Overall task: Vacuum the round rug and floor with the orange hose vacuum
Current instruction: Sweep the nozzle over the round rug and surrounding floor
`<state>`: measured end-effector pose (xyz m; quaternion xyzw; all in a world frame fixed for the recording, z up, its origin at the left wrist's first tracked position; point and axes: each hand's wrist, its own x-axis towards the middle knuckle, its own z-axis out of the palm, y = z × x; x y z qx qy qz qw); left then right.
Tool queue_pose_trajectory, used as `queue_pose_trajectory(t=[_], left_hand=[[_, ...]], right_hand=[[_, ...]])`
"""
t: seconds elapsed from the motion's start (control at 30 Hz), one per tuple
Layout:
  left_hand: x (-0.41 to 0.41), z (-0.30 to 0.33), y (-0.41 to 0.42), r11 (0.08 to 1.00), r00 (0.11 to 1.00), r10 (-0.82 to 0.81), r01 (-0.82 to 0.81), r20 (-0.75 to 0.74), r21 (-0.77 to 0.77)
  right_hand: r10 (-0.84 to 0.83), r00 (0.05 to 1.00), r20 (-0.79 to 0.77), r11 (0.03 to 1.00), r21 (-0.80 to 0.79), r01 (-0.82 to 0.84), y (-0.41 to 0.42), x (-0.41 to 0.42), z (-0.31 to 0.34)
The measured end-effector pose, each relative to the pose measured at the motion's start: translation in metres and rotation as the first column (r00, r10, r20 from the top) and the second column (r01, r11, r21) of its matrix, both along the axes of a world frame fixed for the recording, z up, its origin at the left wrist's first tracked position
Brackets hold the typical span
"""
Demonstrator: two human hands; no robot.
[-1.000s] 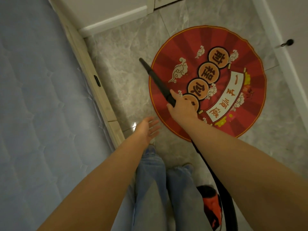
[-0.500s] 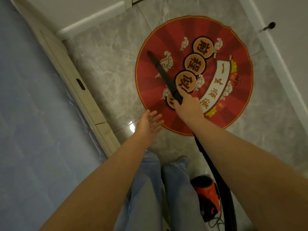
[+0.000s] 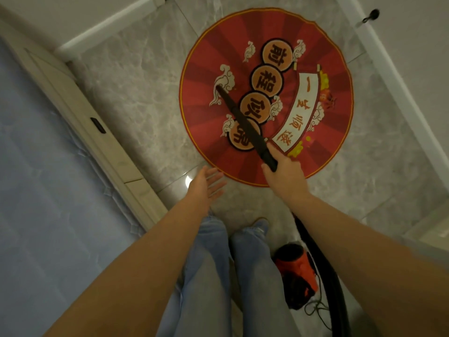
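Right hand [image 3: 285, 177] gripping black nozzle [image 3: 245, 122] over rug [image 3: 201, 98], left hand [image 3: 206, 184] open, mattress [image 3: 36, 190] beside

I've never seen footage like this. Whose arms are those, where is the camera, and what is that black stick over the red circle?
There is no machine here: a person wears a camera on the head, so you look down along their own two bare arms and jeans to the floor. The right hand grips a black vacuum nozzle, its tip resting over the round red rug. The left hand is open and holds nothing. A black hose runs from the nozzle back past the right arm to the orange vacuum body, which stands on the grey tiled floor beside the person's feet. On the left is a pale blue mattress in a light wooden frame.
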<state>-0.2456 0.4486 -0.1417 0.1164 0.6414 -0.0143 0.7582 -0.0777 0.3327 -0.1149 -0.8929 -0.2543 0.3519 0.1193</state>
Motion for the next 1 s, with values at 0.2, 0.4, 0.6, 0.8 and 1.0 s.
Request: queue_pose_trajectory(t=[0.2, 0.4, 0.6, 0.8, 1.0], left_hand=[[0.003, 0.000, -0.007, 0.998, 0.999, -0.041, 0.042, -0.023, 0.037], [0.005, 0.000, -0.016, 0.996, 0.998, -0.067, 0.067, -0.011, 0.055], [0.000, 0.016, -0.040, 0.994, 0.993, -0.099, 0.102, -0.065, 0.039], [-0.005, 0.024, -0.082, 0.985, 0.975, -0.163, 0.169, -0.151, 0.032], [-0.010, 0.039, -0.137, 0.977, 0.949, -0.199, 0.212, -0.243, 0.027]], right_hand=[[-0.073, 0.997, -0.011, 0.996, 0.045, 0.074, -0.040, -0.012, 0.002], [-0.102, 0.995, 0.001, 0.995, -0.015, 0.102, -0.026, 0.016, -0.007], [-0.070, 0.979, -0.193, 0.997, 0.002, 0.072, -0.099, -0.055, 0.021], [0.055, 0.980, -0.193, 0.997, -0.040, -0.063, -0.111, -0.055, 0.024], [0.089, 0.952, -0.292, 0.991, -0.070, -0.115, -0.175, -0.054, 0.038]])
